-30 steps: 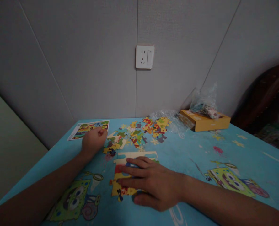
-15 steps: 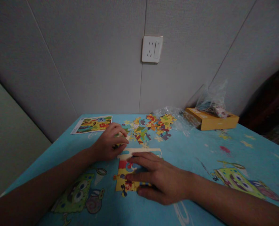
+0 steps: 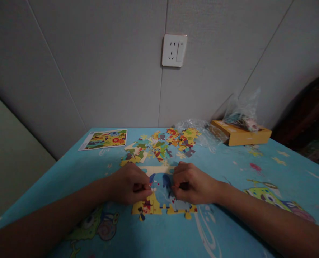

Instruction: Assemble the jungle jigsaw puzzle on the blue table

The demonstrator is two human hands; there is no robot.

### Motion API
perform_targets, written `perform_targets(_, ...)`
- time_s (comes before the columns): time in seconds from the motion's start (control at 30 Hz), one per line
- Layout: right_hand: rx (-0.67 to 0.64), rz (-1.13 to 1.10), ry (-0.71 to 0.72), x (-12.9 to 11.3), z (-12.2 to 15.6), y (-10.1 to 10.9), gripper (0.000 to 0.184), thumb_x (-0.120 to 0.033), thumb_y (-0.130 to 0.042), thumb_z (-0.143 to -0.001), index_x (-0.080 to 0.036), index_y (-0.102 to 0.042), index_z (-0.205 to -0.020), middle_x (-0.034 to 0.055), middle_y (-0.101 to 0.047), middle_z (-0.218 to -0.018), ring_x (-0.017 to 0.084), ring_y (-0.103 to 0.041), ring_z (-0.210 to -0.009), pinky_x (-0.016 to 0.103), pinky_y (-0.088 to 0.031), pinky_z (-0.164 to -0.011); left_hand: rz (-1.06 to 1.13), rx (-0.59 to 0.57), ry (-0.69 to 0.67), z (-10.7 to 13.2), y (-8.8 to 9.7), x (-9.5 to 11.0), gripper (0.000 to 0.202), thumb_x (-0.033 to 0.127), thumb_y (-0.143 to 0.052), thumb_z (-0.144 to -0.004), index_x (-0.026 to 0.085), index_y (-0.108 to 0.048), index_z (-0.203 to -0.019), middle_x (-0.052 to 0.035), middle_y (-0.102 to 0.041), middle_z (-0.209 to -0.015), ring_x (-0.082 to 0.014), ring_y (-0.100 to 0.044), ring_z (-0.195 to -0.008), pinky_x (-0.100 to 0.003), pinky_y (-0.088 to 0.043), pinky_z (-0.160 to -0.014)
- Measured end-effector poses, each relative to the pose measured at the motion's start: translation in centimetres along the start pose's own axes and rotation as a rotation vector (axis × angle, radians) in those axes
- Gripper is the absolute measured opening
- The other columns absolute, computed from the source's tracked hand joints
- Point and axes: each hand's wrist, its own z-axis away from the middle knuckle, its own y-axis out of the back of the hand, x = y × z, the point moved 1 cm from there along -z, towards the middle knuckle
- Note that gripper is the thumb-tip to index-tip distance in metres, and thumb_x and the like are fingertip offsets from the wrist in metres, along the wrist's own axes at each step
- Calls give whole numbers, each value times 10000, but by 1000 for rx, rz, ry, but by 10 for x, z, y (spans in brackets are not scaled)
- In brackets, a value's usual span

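A partly joined jigsaw puzzle (image 3: pixel 159 186) with a blue elephant lies flat on the table in front of me. My left hand (image 3: pixel 134 183) is closed over its left side, thumb and fingertips pressed together on the pieces. Over the right side, my right hand (image 3: pixel 193 182) is closed too, its fingers curled down against the puzzle. Whatever either hand may pinch is hidden by the fingers. Behind the puzzle lie loose jigsaw pieces (image 3: pixel 162 148), several of them overlapping. A printed picture sheet (image 3: pixel 105 139) with animals lies at the back left.
A clear plastic bag (image 3: pixel 202 132) lies crumpled beside the loose pieces. At the back right sits a yellow box (image 3: pixel 247 137) with another plastic bag (image 3: pixel 242 114) on top. The blue cartoon tablecloth (image 3: pixel 154 236) reaches the grey wall, which carries a white socket (image 3: pixel 174 51).
My left hand has moved right and toward me, from the loose pieces onto the puzzle. My right hand has shifted slightly right and back, curling its fingers and uncovering the elephant.
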Motion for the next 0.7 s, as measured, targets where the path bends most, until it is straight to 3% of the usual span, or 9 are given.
perform_targets(0.13, 38, 27, 23, 0, 1, 3, 254, -184, -547, -803, -193, -522, -551, -25, -500, -510, 114, -459, -530, 276, -364, -618, -5, 19, -9, 1, 0, -2, 301, 232, -575, -862, 187, -513, -571, 46, -451, -468, -89, -418, -439, -257, -307, -480)
perform_targets(0.3, 248, 83, 179, -10, 4, 5, 256, -216, -499, -912, -186, -586, -674, -15, -518, -516, 120, -467, -532, 293, -356, -629, -29, 25, -50, 2, 4, 0, 309, 228, -556, -863, 194, -521, -558, 37, -447, -444, -104, -412, -424, -277, -310, -463)
perform_targets(0.37, 221, 88, 190, -12, 4, 3, 246, -216, -505, -914, -189, -581, -681, -15, -534, -523, 117, -466, -522, 291, -347, -613, -66, 7, -77, 2, 6, 2, 276, 219, -540, -863, 196, -558, -588, 22, -478, -460, -120, -439, -444, -290, -331, -473)
perform_targets(0.47, 79, 69, 224, -10, 3, -4, 303, -229, -529, -898, -204, -495, -598, -30, -513, -499, 109, -436, -491, 286, -331, -579, -162, 8, -144, 2, 10, 8, 184, 188, -538, -843, 195, -630, -683, -8, -549, -528, -154, -499, -515, -308, -392, -521)
perform_targets(0.53, 106, 57, 249, -7, 3, -8, 330, -241, -524, -903, -210, -451, -583, -38, -491, -487, 109, -419, -477, 287, -328, -571, -209, 11, -183, 1, 12, 15, 132, 170, -550, -831, 189, -672, -785, -50, -635, -679, -191, -582, -660, -333, -474, -626)
perform_targets(0.6, 172, 63, 256, -6, 3, -9, 340, -242, -515, -907, -213, -431, -579, -42, -474, -481, 109, -411, -469, 295, -325, -576, -212, -13, -194, 0, 13, 23, 174, 162, -562, -834, 176, -693, -948, -112, -689, -970, -258, -629, -965, -398, -522, -839)
perform_targets(0.7, 119, 29, 206, -5, 3, -9, 361, -217, -534, -887, -210, -400, -552, -47, -459, -471, 102, -403, -463, 285, -314, -557, -155, -153, -182, -1, 10, 33, 400, 147, -542, -858, 169, -608, -1252, -139, -558, -1386, -305, -468, -1333, -464, -408, -1106)
